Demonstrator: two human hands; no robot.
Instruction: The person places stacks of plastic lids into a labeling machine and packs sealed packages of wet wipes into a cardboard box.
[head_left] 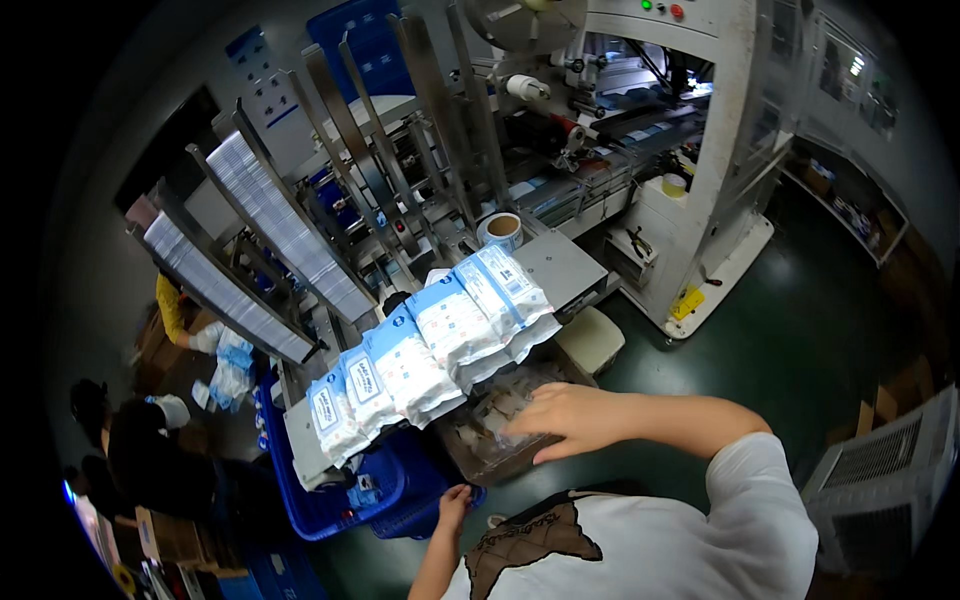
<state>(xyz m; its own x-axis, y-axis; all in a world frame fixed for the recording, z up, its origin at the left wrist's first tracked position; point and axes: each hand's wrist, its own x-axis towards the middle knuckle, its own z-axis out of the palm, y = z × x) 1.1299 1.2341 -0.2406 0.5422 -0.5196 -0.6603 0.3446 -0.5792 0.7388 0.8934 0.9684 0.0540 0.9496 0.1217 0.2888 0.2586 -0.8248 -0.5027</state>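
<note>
Right hand (pixel 565 415) spread flat, gripping nothing, over clear packs in the brown box (pixel 500 462) below the wipe-pack row (pixel 430 345); left hand (pixel 452 500) loose at the blue crate (pixel 340 505) rim; best lift packs squarely.

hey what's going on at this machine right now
A person stands at a packaging machine where a row of blue and white soft packs lies on the outfeed. Their right hand reaches, fingers spread, over a box of clear-wrapped packs just below that row. Their left hand rests low by the rim of a blue crate. Other people work at the far left.
</note>
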